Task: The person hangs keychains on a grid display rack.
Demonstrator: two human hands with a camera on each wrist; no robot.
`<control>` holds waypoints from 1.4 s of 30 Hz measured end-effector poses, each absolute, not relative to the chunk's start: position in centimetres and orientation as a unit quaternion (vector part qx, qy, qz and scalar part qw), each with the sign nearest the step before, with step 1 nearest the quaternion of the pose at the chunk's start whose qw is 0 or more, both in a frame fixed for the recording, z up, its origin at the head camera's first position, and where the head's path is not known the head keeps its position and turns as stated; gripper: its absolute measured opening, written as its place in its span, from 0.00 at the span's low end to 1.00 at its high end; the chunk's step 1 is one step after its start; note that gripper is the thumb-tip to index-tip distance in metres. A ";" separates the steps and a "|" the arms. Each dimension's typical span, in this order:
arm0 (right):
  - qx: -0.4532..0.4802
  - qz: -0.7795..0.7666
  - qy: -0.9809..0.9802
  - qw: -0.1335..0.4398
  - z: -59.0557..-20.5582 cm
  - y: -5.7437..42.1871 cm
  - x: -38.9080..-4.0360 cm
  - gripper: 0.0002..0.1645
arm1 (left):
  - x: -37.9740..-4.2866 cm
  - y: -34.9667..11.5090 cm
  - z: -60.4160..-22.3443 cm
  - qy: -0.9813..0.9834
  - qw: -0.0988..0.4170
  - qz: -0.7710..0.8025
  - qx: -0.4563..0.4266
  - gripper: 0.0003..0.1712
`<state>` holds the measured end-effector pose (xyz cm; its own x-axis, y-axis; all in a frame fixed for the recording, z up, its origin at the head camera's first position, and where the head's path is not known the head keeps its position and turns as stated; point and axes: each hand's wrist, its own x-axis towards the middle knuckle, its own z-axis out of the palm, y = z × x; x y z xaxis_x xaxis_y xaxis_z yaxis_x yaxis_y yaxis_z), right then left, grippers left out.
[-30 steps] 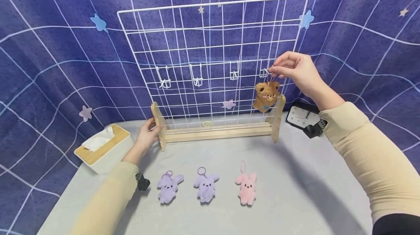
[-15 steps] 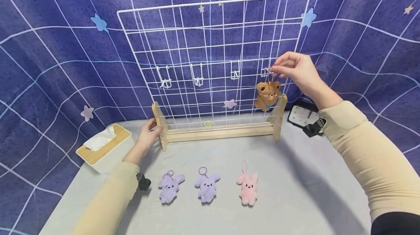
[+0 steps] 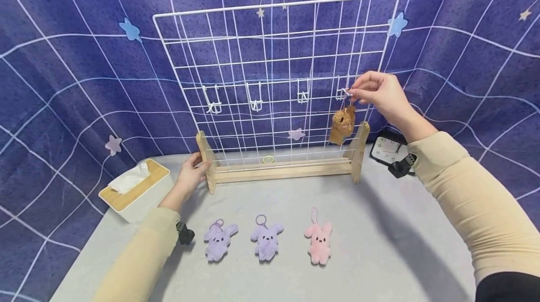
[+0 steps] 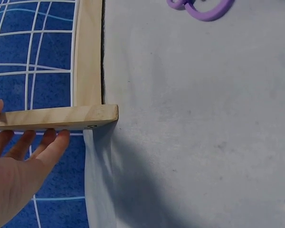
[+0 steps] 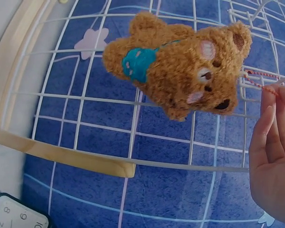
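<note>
Bear (image 3: 342, 126) dangles in front of the white grid (image 3: 276, 5) by its bead loop (image 5: 262, 86), which the right hand (image 3: 379, 92) pinches beside the rightmost hook (image 3: 341, 94); whether the loop is over the prong is hard to tell. This looks like the hanging step, and the next move probably calls for seating the loop before letting go. The left hand (image 3: 190, 175) grasps the wooden stand's (image 3: 282, 174) end. Two purple rabbits (image 3: 266, 242) and a pink rabbit (image 3: 319, 244) lie on the table (image 3: 270, 285).
</note>
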<state>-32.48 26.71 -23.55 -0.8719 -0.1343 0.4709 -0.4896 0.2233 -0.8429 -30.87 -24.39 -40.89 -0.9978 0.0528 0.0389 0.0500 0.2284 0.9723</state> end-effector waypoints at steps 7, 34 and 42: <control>0.201 0.590 -0.768 0.147 -23.7 26.6 -32.2 0.03 | -30.7 -24.3 -40.9 0.777 0.002 0.629 0.031 0.33; 0.158 0.560 -0.800 0.148 -26.4 28.0 -31.2 0.06 | -32.8 -25.6 -44.2 0.777 -0.015 0.628 0.037 0.32; 0.160 0.578 -0.790 0.127 -28.0 28.8 -30.9 0.05 | -31.1 -24.4 -41.1 0.776 0.004 0.629 0.035 0.33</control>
